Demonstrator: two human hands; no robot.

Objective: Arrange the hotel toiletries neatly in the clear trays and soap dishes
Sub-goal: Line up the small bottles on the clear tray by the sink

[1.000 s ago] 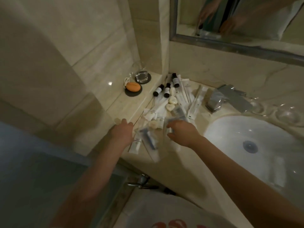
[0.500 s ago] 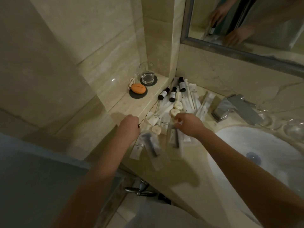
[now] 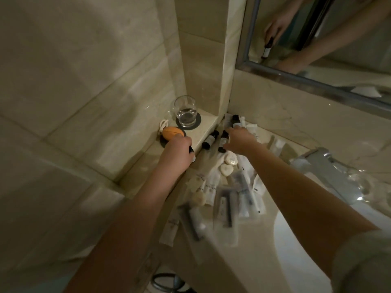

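left hand [image 3: 177, 153] centre frame, fingers curled round small bottle [image 3: 192, 152] at ledge [image 3: 204, 126] edge. right hand [image 3: 241, 140] over dark bottles [image 3: 209, 140], fingers' grip unclear. packets [image 3: 224, 204] heaped lower centre on desk [image 3: 228, 267].

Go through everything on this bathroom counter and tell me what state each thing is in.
Glass: upright on a coaster, a little water inside.
Orange soap: lying on its dark dish.
Left hand: gripping a small bottle.
Right hand: over a lying bottle, grip unclear.
Heart soaps: unwrapped, on the packets.
Packets: heaped, unsorted.
Tap: off.
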